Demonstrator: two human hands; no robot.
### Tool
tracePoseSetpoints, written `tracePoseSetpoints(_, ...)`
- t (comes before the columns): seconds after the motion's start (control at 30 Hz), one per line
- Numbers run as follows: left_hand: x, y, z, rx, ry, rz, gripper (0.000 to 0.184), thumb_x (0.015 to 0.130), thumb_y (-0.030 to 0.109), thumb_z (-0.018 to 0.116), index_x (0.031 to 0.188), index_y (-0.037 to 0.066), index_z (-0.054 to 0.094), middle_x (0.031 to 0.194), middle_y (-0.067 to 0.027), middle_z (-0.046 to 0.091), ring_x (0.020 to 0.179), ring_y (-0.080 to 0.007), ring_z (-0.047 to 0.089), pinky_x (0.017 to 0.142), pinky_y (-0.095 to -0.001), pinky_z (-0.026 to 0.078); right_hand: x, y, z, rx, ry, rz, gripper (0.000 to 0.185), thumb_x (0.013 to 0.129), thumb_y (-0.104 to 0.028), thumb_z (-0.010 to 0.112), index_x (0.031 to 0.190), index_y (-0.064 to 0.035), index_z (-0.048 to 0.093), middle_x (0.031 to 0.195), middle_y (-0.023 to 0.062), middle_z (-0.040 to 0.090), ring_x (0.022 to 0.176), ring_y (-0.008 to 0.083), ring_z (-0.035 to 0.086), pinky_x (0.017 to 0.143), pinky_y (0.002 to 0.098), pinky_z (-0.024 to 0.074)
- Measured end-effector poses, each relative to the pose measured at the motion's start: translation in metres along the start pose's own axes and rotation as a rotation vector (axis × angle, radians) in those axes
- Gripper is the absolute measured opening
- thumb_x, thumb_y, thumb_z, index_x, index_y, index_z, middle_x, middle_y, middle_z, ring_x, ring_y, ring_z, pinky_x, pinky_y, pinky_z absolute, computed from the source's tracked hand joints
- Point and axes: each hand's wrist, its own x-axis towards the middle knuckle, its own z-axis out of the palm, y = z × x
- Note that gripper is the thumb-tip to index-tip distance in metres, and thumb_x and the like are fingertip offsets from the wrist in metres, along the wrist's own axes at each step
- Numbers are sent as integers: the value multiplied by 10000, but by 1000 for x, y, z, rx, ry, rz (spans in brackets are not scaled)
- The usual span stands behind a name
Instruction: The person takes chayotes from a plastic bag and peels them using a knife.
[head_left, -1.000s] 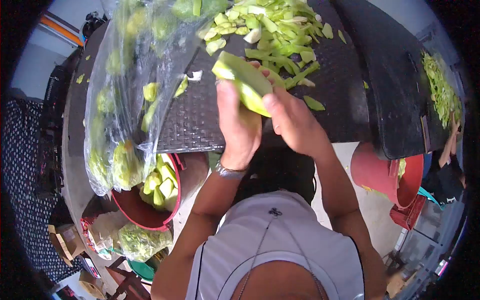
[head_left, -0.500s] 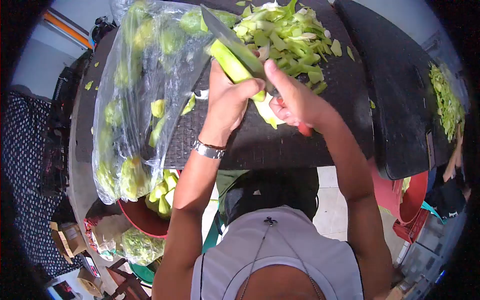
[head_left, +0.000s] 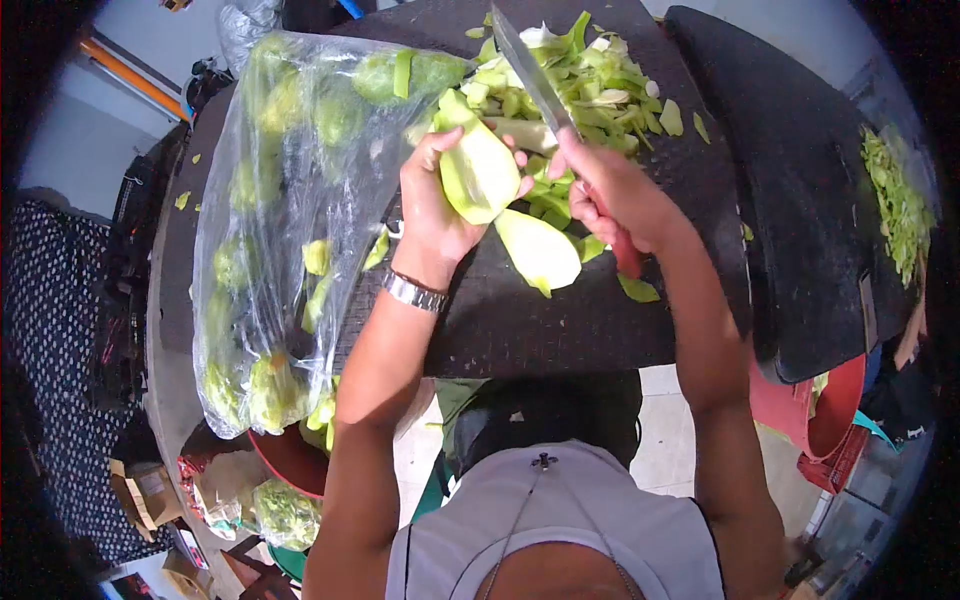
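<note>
My left hand (head_left: pixel 440 195) is wrapped around a peeled green fruit (head_left: pixel 482 178), its cut face with a shallow hollow turned up; its exact kind I cannot tell. In my right hand (head_left: pixel 620 195) is a knife (head_left: pixel 532 78) by its red handle, blade pointing up and away, apart from the fruit. A pale cut slice (head_left: pixel 538 252) lies on the dark woven tabletop (head_left: pixel 560 340) just below the fruit. Beyond the hands is a heap of green and whitish pieces (head_left: pixel 600 95), partly hidden by the blade and right hand.
A clear plastic bag (head_left: pixel 335 190) with several green fruits covers the table's left side. Beneath its near end stands a red tub (head_left: pixel 285 462) with pale green pieces. To the right are a black surface (head_left: pixel 800 200), green shreds (head_left: pixel 893 200) and another red tub (head_left: pixel 838 410).
The knife has moved right, away from the fruit. My left hand has turned the fruit's cut face upward. A cut slice now lies in full view on the table.
</note>
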Motion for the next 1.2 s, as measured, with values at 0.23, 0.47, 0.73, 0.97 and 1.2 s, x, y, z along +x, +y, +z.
tracePoseSetpoints(0.23, -6, -1, 0, 61, 69, 155, 547, 1022, 468, 524, 1258, -25, 560, 1108, -184, 662, 1004, -304, 673, 932, -545, 569, -21, -1, 17, -234, 106, -28, 415, 1049, -424, 545, 1113, -20, 616, 633, 43, 565, 472, 127, 553, 442, 300, 449)
tracePoseSetpoints(0.47, -18, 4, 2, 58, 178, 182, 402, 993, 230, 611, 1293, -29, 543, 1198, -173, 669, 1104, -327, 675, 1019, -499, 537, -67, 2, 53, -180, 175, -13, 247, 1065, -237, 519, 1211, -38, 532, 695, 72, 597, 483, 133, 562, 455, 307, 492)
tracePoseSetpoints(0.73, -23, -2, 10, 102, 192, 146, 379, 1020, 277, 560, 1286, 9, 592, 1198, -128, 697, 1094, -268, 696, 994, -435, 544, -75, 14, 58, -246, 146, 6, 219, 1059, -211, 524, 1184, -35, 491, 750, 171, 640, 588, 270, 656, 512, 425, 517)
tracePoseSetpoints(0.97, -27, -9, 15, 165, 218, 246, 377, 1039, 351, 558, 1257, 47, 607, 1155, -87, 705, 1034, -213, 707, 932, -373, 572, -76, 29, 73, -379, 226, -88, 251, 1035, -187, 558, 1197, -30, 446, 857, 329, 655, 803, 547, 643, 628, 580, 490)
tracePoseSetpoints(1.2, -30, -13, 17, 137, 169, 269, 383, 1040, 349, 560, 1257, 36, 602, 1141, -94, 710, 1004, -219, 717, 931, -376, 576, -74, 42, 77, -378, 209, -202, 197, 1048, -163, 528, 1121, -9, 429, 774, 328, 616, 770, 549, 628, 612, 589, 454)
